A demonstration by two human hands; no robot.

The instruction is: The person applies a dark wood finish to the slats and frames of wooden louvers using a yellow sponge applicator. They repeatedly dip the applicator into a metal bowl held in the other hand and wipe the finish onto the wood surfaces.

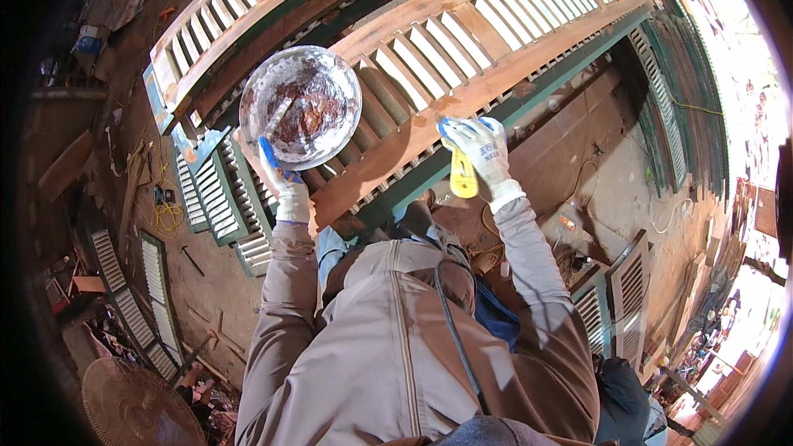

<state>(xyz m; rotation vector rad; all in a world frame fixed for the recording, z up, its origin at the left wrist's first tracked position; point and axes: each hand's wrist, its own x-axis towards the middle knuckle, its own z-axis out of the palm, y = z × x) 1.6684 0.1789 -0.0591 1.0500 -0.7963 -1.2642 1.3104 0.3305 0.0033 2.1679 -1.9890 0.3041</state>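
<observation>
My left hand, in a white glove with blue fingertips, grips the near rim of a round metal bowl. Reddish-brown paste lies in the bowl, and its walls are smeared whitish. A pale flat stick leans in the paste, close to my left fingers. My right hand, gloved alike, is closed on a yellow-handled tool; its working end is hidden under my fingers. Those fingers are at the near edge of a wooden louvred shutter, which lies under the bowl and stretches to the upper right.
Another louvred shutter lies beyond, with a green frame beneath the near one. Green shutters stand at the left, more panels at the right. A yellow cord and a hammer lie on the floor.
</observation>
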